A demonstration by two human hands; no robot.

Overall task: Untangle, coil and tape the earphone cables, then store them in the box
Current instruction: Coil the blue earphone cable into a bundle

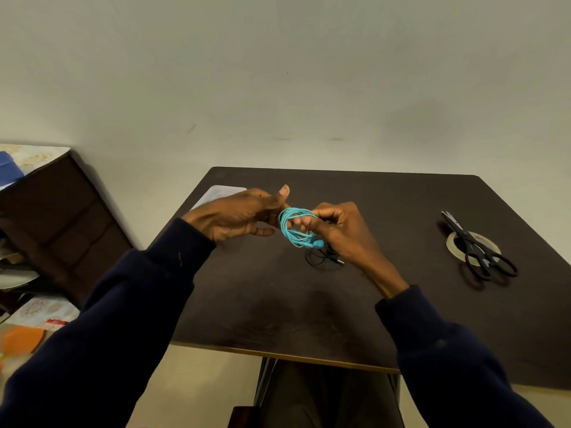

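A turquoise earphone cable (293,228) is wound into a coil around the fingers of my left hand (238,214), held above the middle of the dark table (278,304). My right hand (336,225) pinches the coil from the right side. A turquoise earbud hangs at the coil's lower end. A black earphone cable (321,257) lies on the table just below my right hand, partly hidden by it. A clear plastic box (216,193) sits at the table's far left, mostly behind my left hand.
Black scissors (477,247) lie across a roll of tape (454,242) at the table's right side. A dark wooden cabinet (61,217) stands to the left. The wall runs close behind the table's far edge.
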